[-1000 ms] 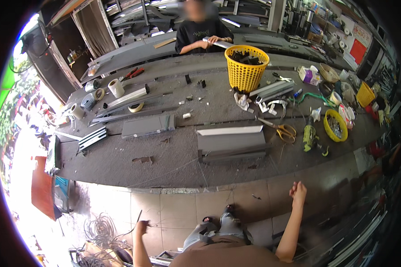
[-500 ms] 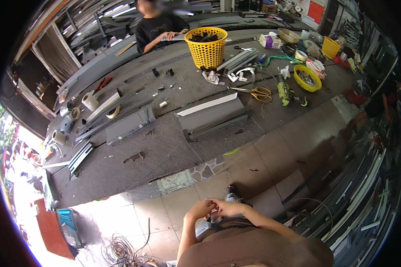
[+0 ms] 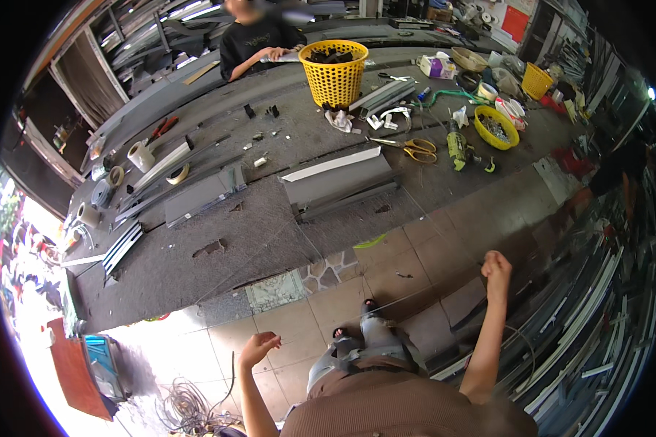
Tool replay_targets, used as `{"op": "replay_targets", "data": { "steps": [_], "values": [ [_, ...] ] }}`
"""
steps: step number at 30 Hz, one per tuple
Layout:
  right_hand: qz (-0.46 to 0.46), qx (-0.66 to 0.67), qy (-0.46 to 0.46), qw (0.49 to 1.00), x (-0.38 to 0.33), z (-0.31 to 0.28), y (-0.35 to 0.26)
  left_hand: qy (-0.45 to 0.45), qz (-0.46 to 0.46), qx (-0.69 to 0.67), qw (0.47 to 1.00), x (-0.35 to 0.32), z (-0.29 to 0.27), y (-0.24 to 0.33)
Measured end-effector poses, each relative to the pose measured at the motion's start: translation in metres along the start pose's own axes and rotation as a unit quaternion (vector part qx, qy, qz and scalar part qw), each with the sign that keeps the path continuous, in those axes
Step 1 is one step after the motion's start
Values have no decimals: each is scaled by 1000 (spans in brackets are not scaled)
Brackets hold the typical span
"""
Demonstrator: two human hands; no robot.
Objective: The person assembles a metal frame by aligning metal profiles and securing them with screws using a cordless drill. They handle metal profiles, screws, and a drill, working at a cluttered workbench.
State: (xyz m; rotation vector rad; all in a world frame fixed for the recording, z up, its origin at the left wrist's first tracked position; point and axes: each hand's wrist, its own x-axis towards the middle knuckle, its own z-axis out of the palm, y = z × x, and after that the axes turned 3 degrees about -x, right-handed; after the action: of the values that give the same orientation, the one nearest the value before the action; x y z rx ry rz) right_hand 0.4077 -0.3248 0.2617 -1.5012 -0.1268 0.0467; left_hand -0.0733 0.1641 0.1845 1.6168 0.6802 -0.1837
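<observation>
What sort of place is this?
Probably a fabrication workshop: a green power drill and yellow-handled scissors lie on a long, worn workbench, and many long strips are piled at the right.

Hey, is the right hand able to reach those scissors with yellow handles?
Probably, with a lean forward: the right hand is short of the table, but nothing bulky seems to lie between it and the yellow-handled scissors.

on the table [image 3: 270, 237], a basket [image 3: 334, 84] stands at upper centre of the frame, scissors [image 3: 404, 146], a drill [image 3: 456, 149] and a bowl [image 3: 487, 137] rightward, rolls [image 3: 141, 156] upper left; before the table, left hand [image 3: 258, 349] lower left, right hand [image 3: 497, 273] lower right.
</observation>
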Motion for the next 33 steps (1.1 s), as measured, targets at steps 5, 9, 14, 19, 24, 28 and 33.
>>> {"op": "replay_targets", "data": {
  "steps": [5,9,14,19,24,28,33],
  "values": [
    [-59,201,206,956,55,-137,-18,198,-77,-133,968,-19,-36,-116],
    [-105,240,292,920,75,-214,-52,414,-152,-104,892,-102,-108,-187],
    [-130,-607,354,700,34,-101,-45,465,-164,109,863,-131,-105,-131],
    [-130,-363,-370,845,-84,133,7,108,-104,39,988,-13,83,36],
    [294,-186,-643,683,-149,188,30,-13,33,125,991,35,160,125],
    [225,109,-338,907,-41,105,25,123,-114,177,970,11,93,77],
    [136,192,34,971,62,-16,1,163,-167,-47,971,-20,34,-19]
  ]
}}
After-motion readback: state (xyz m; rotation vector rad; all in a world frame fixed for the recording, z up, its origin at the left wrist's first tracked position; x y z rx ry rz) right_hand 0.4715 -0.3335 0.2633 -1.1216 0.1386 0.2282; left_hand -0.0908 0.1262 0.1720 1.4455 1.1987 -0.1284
